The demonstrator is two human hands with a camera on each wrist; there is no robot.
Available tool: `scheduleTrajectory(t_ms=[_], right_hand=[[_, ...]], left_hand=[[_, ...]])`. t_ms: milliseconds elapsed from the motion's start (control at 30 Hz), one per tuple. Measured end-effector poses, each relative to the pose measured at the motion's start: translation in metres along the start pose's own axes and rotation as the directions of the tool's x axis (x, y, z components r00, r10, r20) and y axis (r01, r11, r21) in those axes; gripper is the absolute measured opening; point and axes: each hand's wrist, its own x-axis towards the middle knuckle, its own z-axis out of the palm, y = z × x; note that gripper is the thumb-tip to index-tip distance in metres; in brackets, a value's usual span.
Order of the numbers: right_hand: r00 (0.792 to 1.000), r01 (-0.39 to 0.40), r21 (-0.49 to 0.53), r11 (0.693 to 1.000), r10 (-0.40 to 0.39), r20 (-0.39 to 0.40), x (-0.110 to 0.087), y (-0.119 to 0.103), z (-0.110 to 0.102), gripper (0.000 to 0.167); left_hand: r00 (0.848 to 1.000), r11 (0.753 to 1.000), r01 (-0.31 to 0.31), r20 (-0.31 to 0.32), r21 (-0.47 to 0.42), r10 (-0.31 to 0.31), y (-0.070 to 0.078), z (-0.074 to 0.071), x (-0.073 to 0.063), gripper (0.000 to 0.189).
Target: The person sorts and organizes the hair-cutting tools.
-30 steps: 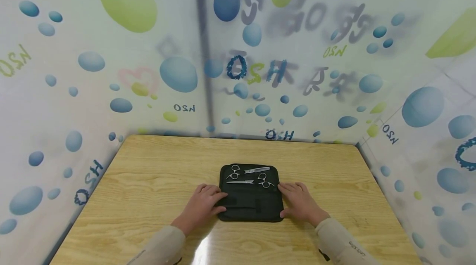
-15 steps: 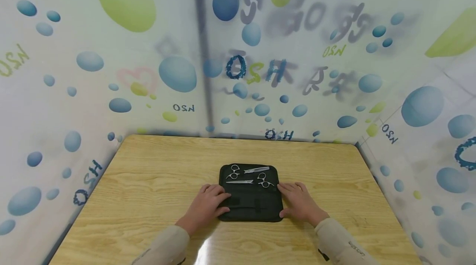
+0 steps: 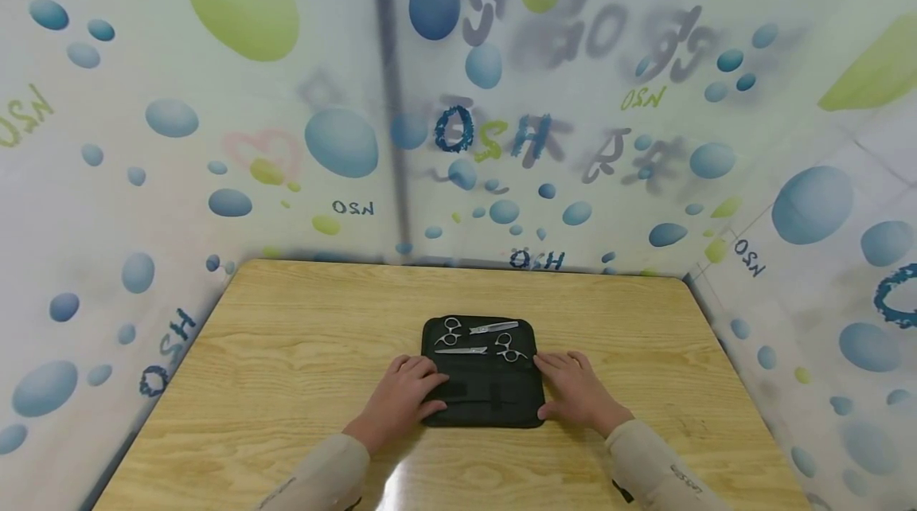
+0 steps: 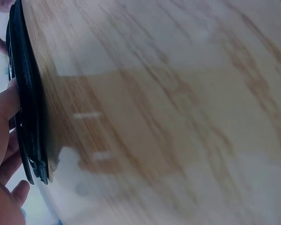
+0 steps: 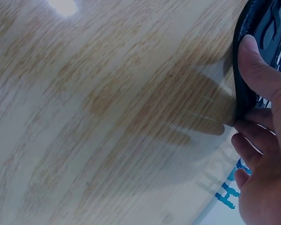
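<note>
The work in hand, as I judge it, is steadying or squaring up a black zip case (image 3: 483, 418) that lies open and flat on the wood-grain table (image 3: 308, 320), just below and right of the centre of the head frame. In its upper half sit two pairs of metal hairdressing scissors, facing opposite ways: wide-bladed scissors (image 3: 496, 328) on top, handles to the left, and narrow-bladed scissors (image 3: 462, 351) underneath, handles to the right. The middle of each is hidden, seemingly by a black band. Both pairs look stowed, so to my mind a next move on the case would call for level, even pressure from both sides, while taking a pair out would need one hand freed.

The hands are apart, one at either side of the case. The left hand (image 3: 403, 398) comes in from the lower left of the frame, thumb and fingertips reaching over the case's left edge; whether they pinch it or merely rest there, I cannot tell. The right hand (image 3: 579, 395) comes from the lower right, its fingers relaxed and spread against the right edge rather than clamped. In the right wrist view its thumb (image 5: 249, 49) touches the rim at upper right, with the other fingers farther down the frame. Both forearms, in pale sleeves (image 3: 662, 463), angle inward towards the case
</note>
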Motion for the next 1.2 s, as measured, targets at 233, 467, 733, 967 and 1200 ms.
scheduleTrajectory(t_ms=[233,467,733,967,1200], right_hand=[[1.0,-0.018,-0.012,1.0,0.018,0.008,0.001,0.0,0.001,0.086],[1.0,-0.023,-0.02,1.0,0.023,0.009,0.001,0.0,0.001,0.086],[1.0,-0.011,0.001,1.0,0.011,0.005,0.0,-0.001,-0.001,0.085],[1.0,-0.007,0.013,1.0,0.007,-0.001,-0.001,-0.004,-0.004,0.085],[1.0,0.003,0.007,1.0,-0.003,-0.004,-0.002,-0.004,-0.004,0.084]], left_hand=[[1.0,1.0,0.016,0.009,-0.008,-0.016,0.001,-0.004,-0.002,0.044],[0.998,0.999,0.048,0.047,0.002,-0.048,-0.005,-0.011,-0.006,0.048],[0.997,0.999,0.041,0.07,0.003,-0.041,-0.007,-0.014,-0.007,0.039],[1.0,1.0,0.018,0.024,-0.015,-0.017,-0.004,-0.016,-0.006,0.036],[1.0,1.0,0.0,0.016,0.003,0.0,-0.002,-0.013,-0.004,0.035]])
